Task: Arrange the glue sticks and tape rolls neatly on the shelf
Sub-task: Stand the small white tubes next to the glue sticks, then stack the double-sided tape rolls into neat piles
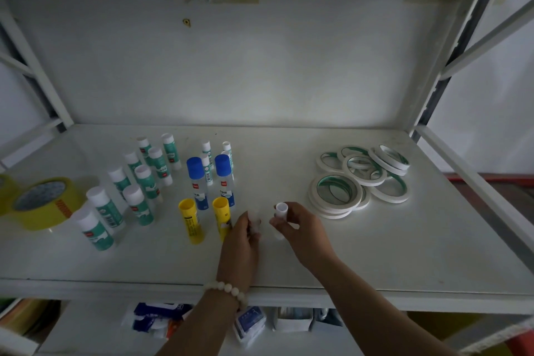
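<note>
White metal shelf is seen from above, with both hands held over its near middle. A small white glue stick is gripped upright by the right hand, its open round top showing above the fingers. A pale, blurred small object is pinched in the fingertips of the left hand; what it is cannot be told. A white bead bracelet is worn on the left wrist. Two yellow glue sticks are stood upright just left of the left hand, the right one touching or just beside it. Two blue-capped glue sticks are stood behind them, with a few small white-capped sticks further back. White-capped green-labelled glue sticks are stood in loose rows to the left, running from far to near. A pile of thin white tape rolls with green inner rims is lain flat and overlapping at the right, well apart from the sticks. A wide yellow packing tape roll is lain at the near left edge. Packaged items are partly visible on the shelf below.
</note>
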